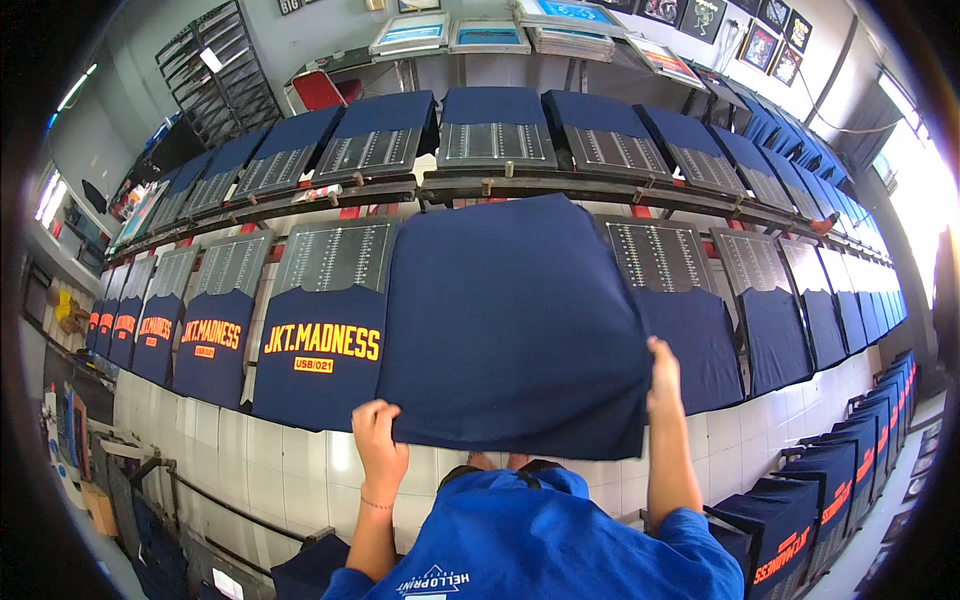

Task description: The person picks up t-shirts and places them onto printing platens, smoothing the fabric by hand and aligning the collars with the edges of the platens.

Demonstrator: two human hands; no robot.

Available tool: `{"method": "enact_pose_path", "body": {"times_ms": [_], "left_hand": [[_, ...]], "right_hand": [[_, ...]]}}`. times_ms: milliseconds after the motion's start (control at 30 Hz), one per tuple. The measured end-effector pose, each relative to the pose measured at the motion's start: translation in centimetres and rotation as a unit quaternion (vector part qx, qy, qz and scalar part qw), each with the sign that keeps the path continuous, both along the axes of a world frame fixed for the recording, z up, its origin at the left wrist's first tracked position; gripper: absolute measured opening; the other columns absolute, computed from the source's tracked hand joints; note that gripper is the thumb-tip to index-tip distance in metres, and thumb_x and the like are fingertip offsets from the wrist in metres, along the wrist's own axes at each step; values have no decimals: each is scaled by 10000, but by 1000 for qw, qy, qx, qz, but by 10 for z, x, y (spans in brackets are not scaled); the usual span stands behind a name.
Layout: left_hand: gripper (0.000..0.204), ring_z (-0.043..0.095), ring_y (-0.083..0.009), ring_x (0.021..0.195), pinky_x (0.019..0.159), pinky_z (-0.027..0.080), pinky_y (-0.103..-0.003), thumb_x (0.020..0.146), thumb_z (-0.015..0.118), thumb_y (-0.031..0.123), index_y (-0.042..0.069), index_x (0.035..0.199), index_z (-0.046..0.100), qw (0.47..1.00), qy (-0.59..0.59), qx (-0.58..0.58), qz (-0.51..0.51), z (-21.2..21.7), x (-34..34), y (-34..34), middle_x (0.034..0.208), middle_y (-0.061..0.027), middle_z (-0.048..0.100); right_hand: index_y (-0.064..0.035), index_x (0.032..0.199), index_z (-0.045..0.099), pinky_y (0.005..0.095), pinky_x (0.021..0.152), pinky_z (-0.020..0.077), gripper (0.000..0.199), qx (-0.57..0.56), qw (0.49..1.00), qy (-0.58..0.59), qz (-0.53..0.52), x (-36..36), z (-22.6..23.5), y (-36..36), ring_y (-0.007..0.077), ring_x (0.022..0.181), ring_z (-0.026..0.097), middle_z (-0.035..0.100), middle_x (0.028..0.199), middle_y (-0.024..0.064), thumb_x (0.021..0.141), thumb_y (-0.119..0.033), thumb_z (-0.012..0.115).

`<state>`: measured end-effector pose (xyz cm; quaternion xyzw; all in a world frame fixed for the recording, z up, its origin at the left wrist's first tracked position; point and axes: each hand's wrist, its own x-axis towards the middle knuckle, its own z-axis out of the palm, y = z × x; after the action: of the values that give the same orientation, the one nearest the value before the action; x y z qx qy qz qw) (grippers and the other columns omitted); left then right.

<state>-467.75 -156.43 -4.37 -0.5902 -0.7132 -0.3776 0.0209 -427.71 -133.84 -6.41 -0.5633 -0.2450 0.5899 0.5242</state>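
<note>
A plain navy blue shirt [510, 320] lies spread over a printing board in the near row, right in front of me. My left hand [378, 442] grips its lower left hem. My right hand [662, 378] holds its lower right edge, slightly higher. To the left, a navy shirt with orange and yellow lettering [322, 350] hangs from the neighbouring board. To the right, another plain navy shirt [700, 345] drapes over its board.
Two long rows of printing boards [495, 140] carry navy shirts, curving left and right. Printing screens [410, 32] lie stacked at the back. A metal rack [215, 70] stands far left. White tiled floor [290, 470] runs below; more printed shirts [800, 520] at lower right.
</note>
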Motion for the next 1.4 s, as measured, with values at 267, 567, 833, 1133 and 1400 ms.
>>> {"method": "enact_pose_path", "body": {"times_ms": [267, 567, 833, 1133, 1400], "left_hand": [[1112, 213, -420, 1495, 1208, 221, -468, 766, 813, 482, 56, 1581, 187, 862, -196, -460, -78, -101, -16, -32, 1599, -312, 181], [349, 578, -158, 958, 857, 474, -322, 1015, 584, 358, 32, 1138, 595, 762, -612, -176, 120, -228, -44, -7, 1056, -55, 624], [186, 462, -85, 728, 672, 427, -258, 967, 647, 195, 63, 893, 539, 843, -506, -122, 137, -182, -11, -8, 778, 36, 487], [342, 603, -169, 836, 734, 485, -321, 879, 699, 82, 34, 1184, 553, 881, -389, -262, 67, -151, -13, 12, 772, -53, 605], [485, 496, -387, 1180, 987, 388, -513, 776, 710, 81, 79, 1241, 571, 967, -24, -252, 28, -124, 11, 52, 1261, -157, 544]], "right_hand": [[-75, 1051, 579, 375, 781, 513, 171, -177, 965, -4, 192, 34, -159, -56, 203, 821, 644, 674, 934, 76, 960, -211, 528], [74, 1051, 670, 321, 718, 500, 297, -54, 866, -300, 396, 61, -171, -59, 166, 790, 624, 689, 854, 112, 827, -120, 649], [60, 932, 630, 315, 667, 484, 336, -88, 872, -351, 329, 44, -163, -81, 159, 726, 613, 635, 739, 88, 853, -240, 760], [-25, 733, 531, 333, 608, 395, 254, -44, 898, -356, 257, 21, -146, -60, 113, 672, 460, 465, 680, -14, 845, -163, 712], [12, 1019, 607, 376, 735, 504, 421, -76, 863, -435, 247, 30, -164, -40, 235, 781, 641, 652, 818, 138, 789, -299, 774]]}}
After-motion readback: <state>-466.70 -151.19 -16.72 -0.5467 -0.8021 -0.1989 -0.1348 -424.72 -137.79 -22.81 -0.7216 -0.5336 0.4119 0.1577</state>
